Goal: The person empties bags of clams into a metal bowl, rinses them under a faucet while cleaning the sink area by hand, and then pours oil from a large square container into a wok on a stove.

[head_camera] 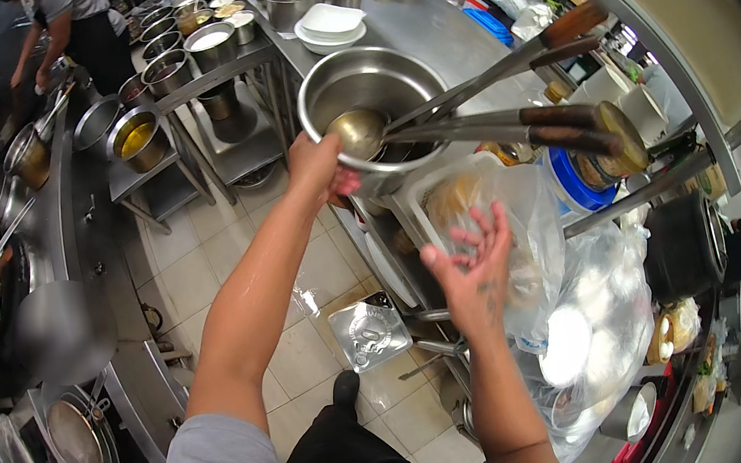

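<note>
My left hand (321, 167) grips the rim of a deep stainless steel pot (369, 79) at the edge of the steel counter. The pot is tilted towards me and holds several long-handled ladles; one round ladle bowl (360, 135) shows inside, and the dark wooden handles (568, 122) lean out to the right. My right hand (473, 252) is raised with fingers spread, slightly blurred, over a white plastic tub (419, 200) and a clear plastic bag (531, 209). Nothing shows in its palm. Whether it touches the bag cannot be told.
White dishes (331, 27) and metal pots stand on the counter (414, 33) behind. A low steel table bears several containers, one with yellow liquid (137, 138). A square metal tin (370, 331) lies on the wet tiled floor by my foot. Another person (79, 31) works at the upper left.
</note>
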Action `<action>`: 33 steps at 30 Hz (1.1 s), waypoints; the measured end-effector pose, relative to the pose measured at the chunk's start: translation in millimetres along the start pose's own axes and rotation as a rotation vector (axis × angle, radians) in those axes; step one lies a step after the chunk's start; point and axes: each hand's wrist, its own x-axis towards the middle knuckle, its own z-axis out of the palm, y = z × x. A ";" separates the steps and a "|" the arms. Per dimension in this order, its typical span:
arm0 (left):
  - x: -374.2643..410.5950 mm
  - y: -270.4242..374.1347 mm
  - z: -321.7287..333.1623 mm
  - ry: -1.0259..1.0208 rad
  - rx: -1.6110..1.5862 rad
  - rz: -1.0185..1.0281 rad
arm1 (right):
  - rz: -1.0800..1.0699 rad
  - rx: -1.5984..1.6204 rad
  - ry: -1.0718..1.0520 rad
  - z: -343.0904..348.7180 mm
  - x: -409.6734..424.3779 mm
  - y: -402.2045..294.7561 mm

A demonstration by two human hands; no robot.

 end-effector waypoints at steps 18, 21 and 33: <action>-178.3 -261.4 -247.0 0.354 0.108 -0.157 | 0.334 0.881 -0.329 55.2 -98.6 189.7; -188.9 -325.9 -248.6 0.335 0.085 -0.234 | 0.359 0.620 -0.287 43.1 -117.0 223.5; -183.0 -538.5 -188.1 0.240 0.147 -0.337 | 0.642 0.218 -0.017 -27.2 -159.4 321.8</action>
